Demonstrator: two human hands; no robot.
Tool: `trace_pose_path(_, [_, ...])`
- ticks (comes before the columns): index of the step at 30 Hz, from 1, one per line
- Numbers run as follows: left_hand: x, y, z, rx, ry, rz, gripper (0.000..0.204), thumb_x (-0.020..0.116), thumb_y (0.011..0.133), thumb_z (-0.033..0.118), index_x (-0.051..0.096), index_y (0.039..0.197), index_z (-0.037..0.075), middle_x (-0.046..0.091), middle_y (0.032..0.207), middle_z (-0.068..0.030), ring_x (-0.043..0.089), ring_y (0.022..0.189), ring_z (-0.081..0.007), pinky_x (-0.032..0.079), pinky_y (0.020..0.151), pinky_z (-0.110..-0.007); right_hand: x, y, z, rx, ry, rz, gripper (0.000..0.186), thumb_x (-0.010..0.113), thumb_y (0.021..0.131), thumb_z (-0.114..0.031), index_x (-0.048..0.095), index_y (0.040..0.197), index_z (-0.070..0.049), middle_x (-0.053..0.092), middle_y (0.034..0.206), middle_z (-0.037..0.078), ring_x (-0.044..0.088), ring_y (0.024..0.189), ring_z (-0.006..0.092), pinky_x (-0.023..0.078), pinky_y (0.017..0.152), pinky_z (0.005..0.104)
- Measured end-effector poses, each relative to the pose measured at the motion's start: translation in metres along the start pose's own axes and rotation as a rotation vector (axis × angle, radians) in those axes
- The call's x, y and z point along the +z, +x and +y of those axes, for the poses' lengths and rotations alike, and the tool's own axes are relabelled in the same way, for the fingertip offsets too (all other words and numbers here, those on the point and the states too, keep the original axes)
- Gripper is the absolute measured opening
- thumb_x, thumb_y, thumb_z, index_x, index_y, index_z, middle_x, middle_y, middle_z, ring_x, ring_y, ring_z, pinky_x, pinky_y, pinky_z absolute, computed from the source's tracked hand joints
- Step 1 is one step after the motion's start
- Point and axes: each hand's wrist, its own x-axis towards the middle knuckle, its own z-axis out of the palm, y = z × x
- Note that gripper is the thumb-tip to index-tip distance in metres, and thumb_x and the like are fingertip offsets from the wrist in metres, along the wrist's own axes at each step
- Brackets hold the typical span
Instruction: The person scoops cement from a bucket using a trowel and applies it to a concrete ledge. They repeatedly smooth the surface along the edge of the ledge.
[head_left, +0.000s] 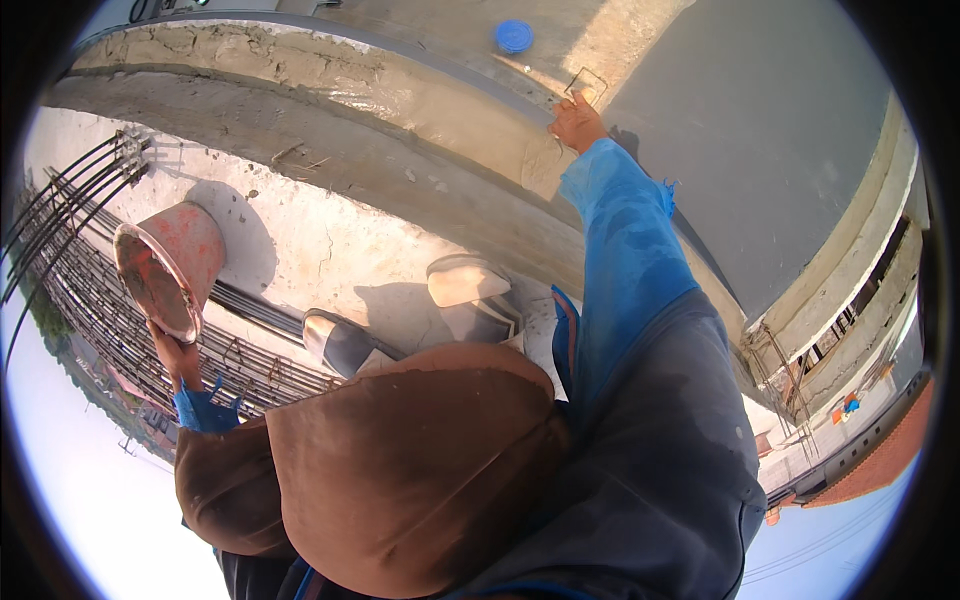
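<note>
My left hand (175,358) grips the rim of a worn reddish bucket (200,240), smeared with grey, tilted with its mouth toward me. The bucket stands out over the pale concrete ledge, beside the steel bars. My right hand (580,124) is stretched far forward past the raised concrete wall (450,130). Its fingers are bent close to a small pale thing with a thin dark angular outline (587,88); what they hold is too small to make out. A smooth dark grey surface (770,130) spreads to the right of that hand.
A round blue container (514,37) sits beyond the wall. Long bundled steel bars (90,240) run along the ledge's left edge, with a drop beyond. My shoes (470,282) stand on the concrete ledge (310,225). Exposed bars (790,380) stick out at the right.
</note>
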Motion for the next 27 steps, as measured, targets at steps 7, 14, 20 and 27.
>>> trace_pose_path(7, [0.008,0.009,-0.009,-0.014,-0.026,-0.032,0.055,0.037,0.118,0.044,0.045,0.159,0.008,0.053,0.159,-0.0108,0.055,0.141,-0.0322,0.048,0.118,-0.05,-0.132,0.103,-0.03,0.012,-0.055,0.338,0.037,0.062,0.104,-0.03,0.069,0.14,-0.039,0.062,0.138,0.004,0.051,0.141,0.0247,0.026,0.126,0.0584])
trace_pose_path(14, [0.03,-0.008,-0.007,-0.058,-0.033,0.066,0.055,0.037,0.118,0.044,0.044,0.159,0.008,0.053,0.159,-0.0112,0.055,0.141,-0.032,0.047,0.119,-0.05,-0.213,0.146,-0.056,0.157,0.567,0.28,0.042,0.05,0.111,-0.048,0.059,0.15,-0.034,0.061,0.15,0.006,0.055,0.142,0.0352,0.034,0.116,0.071])
trace_pose_path(20, [0.027,-0.002,-0.012,-0.066,-0.025,0.052,0.057,0.035,0.118,0.045,0.042,0.16,0.007,0.051,0.159,-0.0125,0.056,0.141,-0.033,0.048,0.118,-0.051,-0.103,0.096,-0.051,0.16,0.762,0.018,0.048,0.046,0.112,-0.052,0.057,0.151,-0.027,0.058,0.155,0.007,0.052,0.145,0.0385,0.034,0.116,0.0762])
trace_pose_path(27, [0.029,-0.008,-0.005,-0.022,-0.012,0.082,0.056,0.036,0.117,0.045,0.041,0.16,0.009,0.055,0.154,-0.0145,0.061,0.134,-0.0354,0.055,0.109,-0.052,0.086,-0.107,-0.067,0.422,0.842,-0.269,0.039,0.054,0.109,-0.046,0.062,0.144,-0.031,0.062,0.147,0.015,0.058,0.138,0.0388,0.039,0.115,0.0709])
